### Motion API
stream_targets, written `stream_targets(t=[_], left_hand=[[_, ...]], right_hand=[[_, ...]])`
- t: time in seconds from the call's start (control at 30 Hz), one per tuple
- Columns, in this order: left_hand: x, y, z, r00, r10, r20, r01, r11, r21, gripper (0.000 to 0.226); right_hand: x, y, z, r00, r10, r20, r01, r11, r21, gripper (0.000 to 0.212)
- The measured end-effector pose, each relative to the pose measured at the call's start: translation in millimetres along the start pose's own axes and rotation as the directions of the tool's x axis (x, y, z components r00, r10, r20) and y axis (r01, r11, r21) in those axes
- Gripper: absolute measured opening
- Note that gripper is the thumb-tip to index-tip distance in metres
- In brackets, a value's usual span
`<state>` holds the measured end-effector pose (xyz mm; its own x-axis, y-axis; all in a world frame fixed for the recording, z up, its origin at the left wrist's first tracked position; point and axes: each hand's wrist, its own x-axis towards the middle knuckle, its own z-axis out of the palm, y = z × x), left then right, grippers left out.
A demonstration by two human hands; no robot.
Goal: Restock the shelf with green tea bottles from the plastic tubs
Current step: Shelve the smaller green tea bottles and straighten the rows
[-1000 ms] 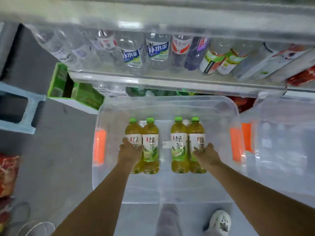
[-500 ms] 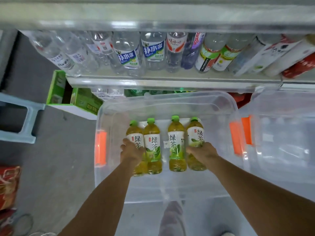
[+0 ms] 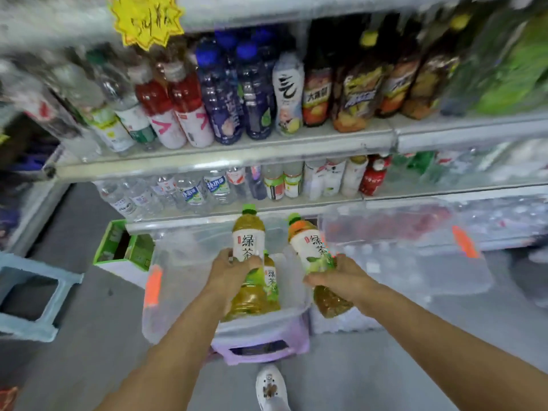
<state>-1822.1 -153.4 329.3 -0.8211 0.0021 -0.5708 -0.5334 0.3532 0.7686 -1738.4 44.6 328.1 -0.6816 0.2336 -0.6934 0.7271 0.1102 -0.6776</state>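
My left hand (image 3: 229, 269) grips two green tea bottles by their middles: one (image 3: 248, 235) upright in front, a second (image 3: 270, 278) partly hidden behind it. My right hand (image 3: 335, 272) holds another green tea bottle (image 3: 310, 244) tilted to the left, lifted above the clear plastic tub (image 3: 166, 295) with orange handles. A second clear tub (image 3: 415, 262) lies to the right. The shelf (image 3: 225, 157) ahead carries rows of drink bottles. The picture is blurred by motion.
A purple stool (image 3: 261, 342) stands under the tub. At the left are a blue stool (image 3: 26, 295) and a green and white carton (image 3: 121, 247). A lower shelf (image 3: 267, 207) holds water bottles. My white shoe (image 3: 271, 387) is on the grey floor.
Both hands have lifted the green tea bottles out of the tub and raised them. The view has swung upward, bringing the upper shelf into sight.
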Motion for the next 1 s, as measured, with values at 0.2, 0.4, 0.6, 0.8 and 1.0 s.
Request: stream_targets(t=[0.2, 0.4, 0.6, 0.8, 1.0], left_hand=[[-130.6, 42.3, 107.9, 0.957, 0.288, 0.04, -0.281, 0.951, -0.132, 0.041], [-244.2, 81.1, 216.1, 0.842, 0.515, 0.162, -0.485, 0.853, -0.195, 0.045], [-335.2, 134.0, 302.4, 0.702, 0.651, 0.29, -0.625, 0.758, -0.188, 0.041], [-376.2, 187.1, 375.4, 0.581, 0.718, 0.384, -0.702, 0.68, -0.21, 0.049], [-397.3, 243.0, 467.0, 0.507, 0.731, 0.457, -0.691, 0.662, -0.292, 0.046]], right_hand=[[-121.5, 38.2, -119.8, 0.935, -0.249, -0.253, 0.267, 0.963, 0.039, 0.028], [-224.4, 78.9, -240.9, 0.752, -0.412, -0.515, 0.448, 0.892, -0.06, 0.029], [-299.7, 103.4, -335.5, 0.642, -0.441, -0.627, 0.525, 0.849, -0.06, 0.039], [-324.7, 121.1, -415.2, 0.507, -0.413, -0.756, 0.561, 0.825, -0.074, 0.039], [-322.7, 127.5, -513.6, 0.43, -0.408, -0.805, 0.585, 0.806, -0.095, 0.042]])
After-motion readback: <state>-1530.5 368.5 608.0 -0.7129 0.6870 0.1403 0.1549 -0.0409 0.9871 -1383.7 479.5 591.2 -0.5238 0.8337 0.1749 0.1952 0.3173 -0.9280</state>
